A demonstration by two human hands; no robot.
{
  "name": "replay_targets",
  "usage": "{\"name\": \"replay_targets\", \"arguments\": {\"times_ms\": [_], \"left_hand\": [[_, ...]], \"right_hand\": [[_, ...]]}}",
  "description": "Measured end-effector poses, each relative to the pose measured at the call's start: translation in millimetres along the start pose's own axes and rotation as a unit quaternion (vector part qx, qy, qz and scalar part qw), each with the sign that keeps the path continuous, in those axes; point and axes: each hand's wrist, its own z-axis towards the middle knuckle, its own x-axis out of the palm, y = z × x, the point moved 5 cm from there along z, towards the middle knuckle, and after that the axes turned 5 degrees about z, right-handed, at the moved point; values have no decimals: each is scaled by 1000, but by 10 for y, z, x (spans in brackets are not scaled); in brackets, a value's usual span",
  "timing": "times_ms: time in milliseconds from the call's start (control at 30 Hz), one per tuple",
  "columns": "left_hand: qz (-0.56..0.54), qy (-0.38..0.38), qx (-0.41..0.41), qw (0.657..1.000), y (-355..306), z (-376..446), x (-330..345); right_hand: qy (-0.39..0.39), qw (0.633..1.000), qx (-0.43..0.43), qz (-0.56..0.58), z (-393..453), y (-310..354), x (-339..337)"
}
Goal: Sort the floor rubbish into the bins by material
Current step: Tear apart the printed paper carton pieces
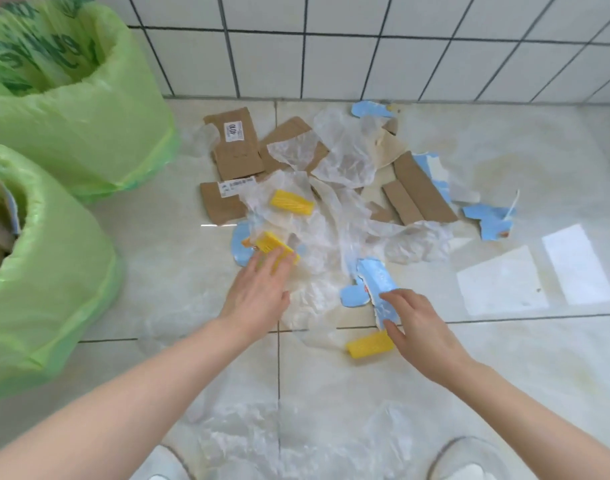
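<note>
Rubbish (331,188) lies in a heap on the pale tiled floor (504,375), close to the white tiled wall (365,46). Brown card, thin clear plastic, blue paper scraps and yellow blocks are all mixed up. Two bins with green bags (71,116) stand on the left, near enough to reach. The left hand (258,292) stretches out with flat fingers touching a yellow block (274,249), probably to pick it up. The right hand (414,327) pinches a blue scrap (376,282), just beside another yellow block (369,344). Both hands work at once, maybe to go faster.
</note>
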Motion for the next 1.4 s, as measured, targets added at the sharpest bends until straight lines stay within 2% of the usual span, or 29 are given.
{"name": "replay_targets", "arguments": {"times_ms": [67, 133, 300, 433, 533, 667, 733, 867, 967, 1033, 1133, 1200, 1300, 1400], "left_hand": [[-4, 78, -39, 996, 74, 74, 109], [-5, 128, -35, 991, 55, 108, 183], [34, 166, 18, 985, -99, -107, 396], [71, 149, 64, 984, -123, -354, 574], [97, 125, 85, 984, -143, -568, 654], [93, 75, 131, 984, -253, -818, 756], [86, 44, 147, 984, -293, -853, 726], [54, -33, 118, 991, -259, -615, 446], [24, -89, 102, 990, -117, -323, 242], [43, -80, 100, 991, 31, -116, 164], [52, -16, 53, 997, 242, 173, 78], [44, 24, 22, 999, 323, 318, 104], [29, 58, -19, 998, 371, 497, 133], [-40, 84, -84, 992, 449, 586, 157]], "right_hand": [[-1, 999, -23, -48, 64, 43, 118], [3, 990, -72, -118, 103, 119, 277], [59, 973, -126, -185, -11, 306, 487], [87, 946, -237, -203, -276, 362, 589], [62, 937, -296, -175, -350, 413, 489], [-34, 960, -234, -149, 83, 388, 59], [-31, 955, -220, -194, 345, 425, -76], [44, 907, -285, -308, 737, 659, 34], [38, 867, -315, -384, 971, 808, 105], [31, 859, -283, -426, 1170, 768, 26], [19, 871, -209, -444, 1445, 669, -238], [40, 881, -145, -449, 1602, 556, -370], [56, 908, -35, -415, 1739, 360, -537], [34, 936, 73, -344, 1787, 109, -632]]}}
